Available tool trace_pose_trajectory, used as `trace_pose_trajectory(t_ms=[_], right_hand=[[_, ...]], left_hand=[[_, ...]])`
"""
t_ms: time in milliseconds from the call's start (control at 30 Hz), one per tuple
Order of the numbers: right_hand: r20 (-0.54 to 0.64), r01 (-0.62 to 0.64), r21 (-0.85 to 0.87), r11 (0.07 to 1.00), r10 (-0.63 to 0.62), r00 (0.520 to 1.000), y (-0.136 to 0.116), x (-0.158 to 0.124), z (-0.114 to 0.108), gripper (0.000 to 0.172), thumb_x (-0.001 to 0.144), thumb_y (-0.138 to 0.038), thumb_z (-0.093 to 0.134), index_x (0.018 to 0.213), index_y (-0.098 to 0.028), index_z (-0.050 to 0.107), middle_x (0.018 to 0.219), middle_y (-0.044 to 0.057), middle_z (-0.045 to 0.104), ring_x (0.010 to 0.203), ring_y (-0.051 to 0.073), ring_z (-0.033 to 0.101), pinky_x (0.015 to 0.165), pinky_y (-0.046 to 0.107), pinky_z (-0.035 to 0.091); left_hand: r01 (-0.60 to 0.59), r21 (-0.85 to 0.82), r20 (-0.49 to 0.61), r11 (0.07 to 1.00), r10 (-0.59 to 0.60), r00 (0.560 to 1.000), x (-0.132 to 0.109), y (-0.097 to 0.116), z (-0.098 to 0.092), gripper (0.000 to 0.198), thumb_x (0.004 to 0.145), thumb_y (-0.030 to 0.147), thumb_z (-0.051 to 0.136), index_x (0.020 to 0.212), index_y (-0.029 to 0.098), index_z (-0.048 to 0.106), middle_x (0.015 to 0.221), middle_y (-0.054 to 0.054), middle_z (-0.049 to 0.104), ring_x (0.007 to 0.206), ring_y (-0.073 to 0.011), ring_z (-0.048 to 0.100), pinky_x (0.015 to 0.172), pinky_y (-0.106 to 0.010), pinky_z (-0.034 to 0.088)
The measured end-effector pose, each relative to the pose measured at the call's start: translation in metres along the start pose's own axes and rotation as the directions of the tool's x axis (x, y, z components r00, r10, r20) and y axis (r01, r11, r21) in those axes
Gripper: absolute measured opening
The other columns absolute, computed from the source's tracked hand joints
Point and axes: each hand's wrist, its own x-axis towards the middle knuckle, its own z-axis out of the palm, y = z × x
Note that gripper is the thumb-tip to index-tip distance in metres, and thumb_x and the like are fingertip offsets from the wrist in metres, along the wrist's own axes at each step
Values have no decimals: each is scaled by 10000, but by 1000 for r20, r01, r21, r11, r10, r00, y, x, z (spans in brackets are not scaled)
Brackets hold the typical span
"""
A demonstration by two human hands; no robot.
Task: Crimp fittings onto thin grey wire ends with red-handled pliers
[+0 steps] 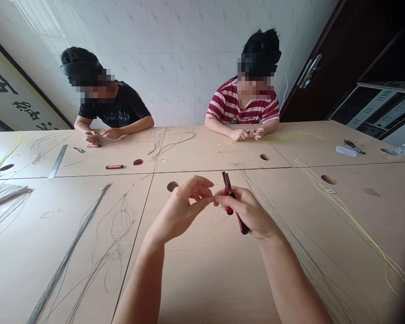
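Above the table my left hand [184, 207] pinches a thin cord [219, 222] between thumb and fingertips; a fine loop of it hangs below. My right hand [251, 209] grips small pliers [226, 181] with red and black handles, jaws pointing up and away. Its thumb and forefinger also meet near the cord, almost touching my left fingertips. Whatever sits between the fingertips is too small to make out. Just beyond the right hand, a spread of thin grey cords [283, 229] runs toward me along the table.
A grey cord bundle [83, 231] and looser cords [104, 261] lie on the left, yellow cords [351, 213] on the right. Cable holes [172, 186] pierce the table. Opposite sit a person in black [121, 105] and a person in stripes [224, 108], both handling small items. A ruler [58, 161] lies far left.
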Motion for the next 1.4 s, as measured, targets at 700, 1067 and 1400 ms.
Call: trace_pose_trajectory(t_ms=[700, 1067, 1400], right_hand=[[17, 98, -64, 993, -98, 995, -7, -9, -1, 174, 840, -367, 624, 792, -201, 600, 744, -16, 507, 685, 114, 425, 620, 260, 356], [-54, 125, -138, 983, -133, 990, -7, -10, -2, 218, 832, -404, 621, 763, -199, 594, 707, -9, 475, 647, 117, 398, 574, 260, 350], [-46, 134, -192, 972, -146, 988, -8, -13, -4, 219, 844, -417, 612, 897, -209, 661, 814, 20, 599, 727, 138, 514, 636, 268, 425]], left_hand=[[-92, -35, -109, 995, 88, 990, -2, 5, -2, 103, 887, 207, 578, 990, 211, 576, 855, -4, 643, 811, -131, 593, 768, -290, 484], [-108, -38, -73, 993, 105, 992, -3, 6, -1, 133, 879, 216, 595, 1012, 215, 593, 848, -2, 637, 798, -123, 593, 741, -269, 491], [-104, -36, -103, 994, 100, 990, -3, 6, -1, 127, 879, 241, 602, 1001, 207, 586, 868, -13, 648, 816, -134, 605, 749, -283, 498]])
